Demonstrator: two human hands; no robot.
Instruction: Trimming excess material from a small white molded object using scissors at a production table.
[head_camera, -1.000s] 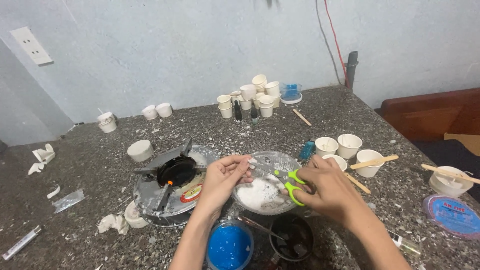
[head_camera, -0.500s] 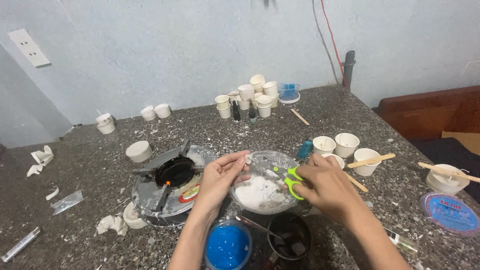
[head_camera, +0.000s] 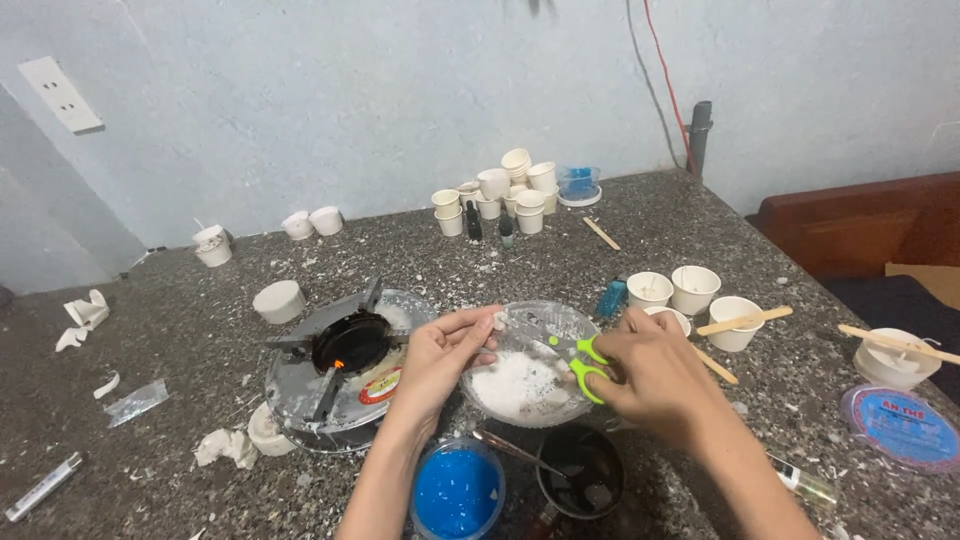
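A small white lump (head_camera: 499, 320) is pinched between the left hand's (head_camera: 440, 355) fingertips over the far-left rim of the clear bowl (head_camera: 575, 322), which sits in the middle of the table, half filled with white flakes. Compared with a second ago, both hands sit almost unchanged; the scissors' blades seem closer to the lump. The right hand (head_camera: 645, 372) has its fingers clamped through the green scissors (head_camera: 575, 358), wrist bent inward. Left of the bowl burns a small stove (head_camera: 345, 350); nearer stands a blue cup (head_camera: 455, 492).

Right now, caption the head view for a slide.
Right hand works green-handled scissors over a glass bowl of white flakes; left hand pinches a white piece.
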